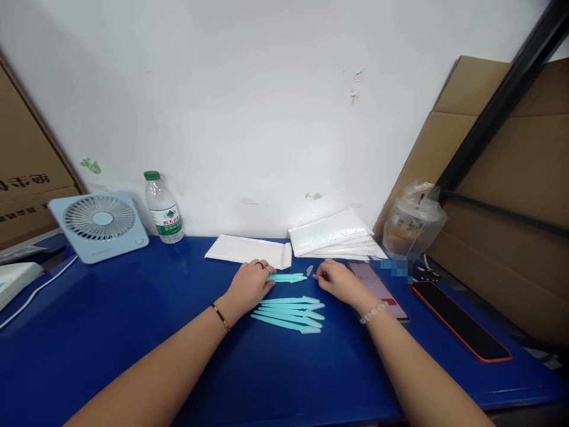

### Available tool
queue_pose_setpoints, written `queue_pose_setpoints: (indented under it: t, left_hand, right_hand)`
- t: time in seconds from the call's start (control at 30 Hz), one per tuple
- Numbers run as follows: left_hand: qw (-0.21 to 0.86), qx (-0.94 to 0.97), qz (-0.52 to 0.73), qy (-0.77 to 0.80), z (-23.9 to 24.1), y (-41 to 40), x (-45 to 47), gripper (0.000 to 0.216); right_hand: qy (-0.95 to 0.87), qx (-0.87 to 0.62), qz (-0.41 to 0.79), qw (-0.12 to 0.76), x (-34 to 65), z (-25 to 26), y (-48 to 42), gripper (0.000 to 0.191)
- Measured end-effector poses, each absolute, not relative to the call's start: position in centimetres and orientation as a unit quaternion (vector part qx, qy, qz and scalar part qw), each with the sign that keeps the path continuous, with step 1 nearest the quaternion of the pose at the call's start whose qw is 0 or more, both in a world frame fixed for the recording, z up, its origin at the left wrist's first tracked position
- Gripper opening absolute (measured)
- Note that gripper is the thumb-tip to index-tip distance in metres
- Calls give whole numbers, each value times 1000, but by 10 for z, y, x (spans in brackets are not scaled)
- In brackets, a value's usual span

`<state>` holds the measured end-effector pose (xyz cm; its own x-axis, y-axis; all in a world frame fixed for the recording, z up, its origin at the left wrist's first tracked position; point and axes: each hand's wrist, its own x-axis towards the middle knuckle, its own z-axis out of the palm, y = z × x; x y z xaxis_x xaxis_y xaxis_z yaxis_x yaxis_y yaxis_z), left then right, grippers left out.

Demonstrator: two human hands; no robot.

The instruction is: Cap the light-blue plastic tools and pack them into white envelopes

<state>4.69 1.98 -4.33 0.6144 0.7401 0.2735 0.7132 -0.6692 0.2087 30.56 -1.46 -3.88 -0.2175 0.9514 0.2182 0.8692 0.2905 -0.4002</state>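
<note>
Near the middle of the blue table, my left hand (252, 281) is closed on the handle ends of a couple of turquoise eyebrow razors (287, 277), whose blade ends point right. Its fingertips partly hide the handles. Opposite them, my right hand (338, 279) pinches a small translucent piece that looks like a blade cap (315, 276). A similar loose cap (310, 270) lies between the razor tips and my right fingers. Closer to me, several more turquoise razors (288, 314) are fanned out on the table, their ends with pale covers to the right.
Behind my hands lie a white padded envelope (244, 249) and a stack of envelopes (331, 234). A lit phone (377, 290) and a red-edged dark phone (462, 320) lie right, near a bagged drink cup (411, 222). A fan (102, 222) and water bottle (163, 207) stand left.
</note>
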Motion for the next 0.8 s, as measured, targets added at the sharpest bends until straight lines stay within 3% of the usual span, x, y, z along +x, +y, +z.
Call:
queue_pose_setpoints:
  t: [0.2,0.37,0.8]
  left_hand:
    - [88,885,170,424,-44,26,45,11]
    - [148,859,192,452,-48,29,43,17]
    - [222,823,235,467,-48,34,43,29]
  right_hand:
    - [-720,-591,208,299,307,-37,-17,21]
    - [-687,-554,325,339,308,-34,-17,27]
    - [-660,-581,287,379,304,-28,-19,26]
